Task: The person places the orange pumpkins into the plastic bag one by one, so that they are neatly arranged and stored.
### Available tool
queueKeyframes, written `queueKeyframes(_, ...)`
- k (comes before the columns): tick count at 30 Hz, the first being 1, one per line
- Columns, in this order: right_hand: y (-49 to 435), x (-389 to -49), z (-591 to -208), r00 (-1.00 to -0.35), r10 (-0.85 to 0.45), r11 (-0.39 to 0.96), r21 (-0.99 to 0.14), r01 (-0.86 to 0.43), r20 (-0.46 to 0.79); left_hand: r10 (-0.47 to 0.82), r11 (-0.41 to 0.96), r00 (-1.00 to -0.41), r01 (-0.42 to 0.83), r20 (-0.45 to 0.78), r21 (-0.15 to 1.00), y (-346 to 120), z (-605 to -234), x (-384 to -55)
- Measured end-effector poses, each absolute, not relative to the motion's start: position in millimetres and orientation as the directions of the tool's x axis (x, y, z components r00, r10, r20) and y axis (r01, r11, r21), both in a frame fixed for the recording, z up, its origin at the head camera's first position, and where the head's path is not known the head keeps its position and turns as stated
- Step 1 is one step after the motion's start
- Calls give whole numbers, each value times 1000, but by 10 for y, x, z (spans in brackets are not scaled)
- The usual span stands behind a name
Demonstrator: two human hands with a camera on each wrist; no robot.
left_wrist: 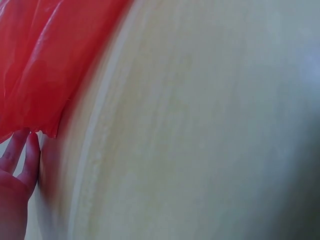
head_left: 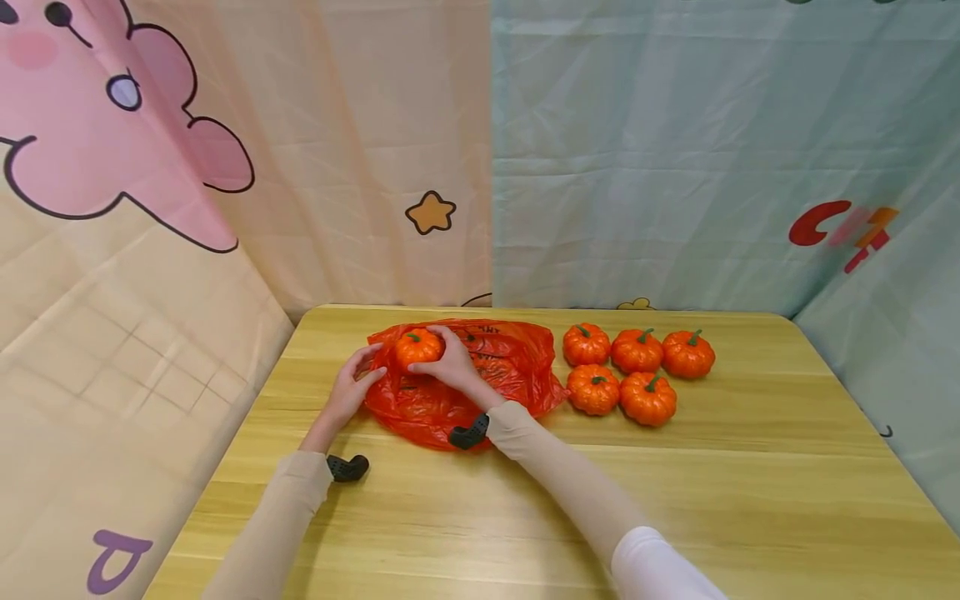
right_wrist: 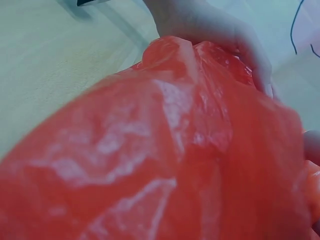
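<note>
The person's right hand (head_left: 455, 364) reaches across, thumb and fingers pinching a mini pumpkin (head_left: 414, 353) above the bag's left part; the left hand (head_left: 351, 387) pinches the edge of that crinkled, translucent red plastic bag (head_left: 427, 402). The pumpkin is glossy orange, squat and ribbed, with a green stem. The wood-grain bench (head_left: 720, 475) lies beneath.
</note>
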State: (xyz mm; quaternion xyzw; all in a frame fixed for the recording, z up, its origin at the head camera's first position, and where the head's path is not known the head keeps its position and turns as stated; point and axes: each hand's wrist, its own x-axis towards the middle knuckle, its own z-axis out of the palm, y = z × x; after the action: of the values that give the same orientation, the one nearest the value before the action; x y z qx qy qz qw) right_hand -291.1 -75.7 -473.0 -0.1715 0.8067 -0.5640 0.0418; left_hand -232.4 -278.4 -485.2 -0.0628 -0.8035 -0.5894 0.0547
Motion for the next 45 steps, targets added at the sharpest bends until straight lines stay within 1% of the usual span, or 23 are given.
queueKeyframes(5,-783,-2907,-4751,-944,-304,325,-918,-229,128,49,286,-991,136,128,948,-2699,-4687,-2250)
queueKeyframes(8,-791,-2902,-4773,-949,-290,338,-914,-224,125,51,287,-992,127,117,950,-2676,-4659,-2238)
queueKeyframes(13,-790,-2885,-4803,-956,-268,367,-906,-213,116,48,286,-990,143,135,948,-2716,-4813,-2313)
queueKeyframes(18,-791,-2864,-4816,-967,-230,431,-879,-204,111,33,283,-987,159,156,946,-2749,-4944,-2371)
queueKeyframes(23,-793,-2856,-4821,-979,-179,482,-858,-178,103,37,293,-987,163,159,942,-2752,-4951,-2375)
queueKeyframes(29,-779,-2853,-4824,-979,-179,476,-862,-176,101,38,284,-991,133,128,950,-2732,-4897,-2357)
queueKeyframes(32,-749,-2838,-4800,-975,-191,460,-867,-191,114,31,297,-992,128,125,946,-2757,-4926,-2367)
queueKeyframes(42,-602,-2760,-4610,-942,-236,429,-845,-321,238,10,306,-993,115,118,945,-2787,-4900,-2362)
queueKeyframes(45,-556,-2737,-4545,-934,-249,419,-841,-342,256,7,313,-992,124,128,942,-2794,-4895,-2358)
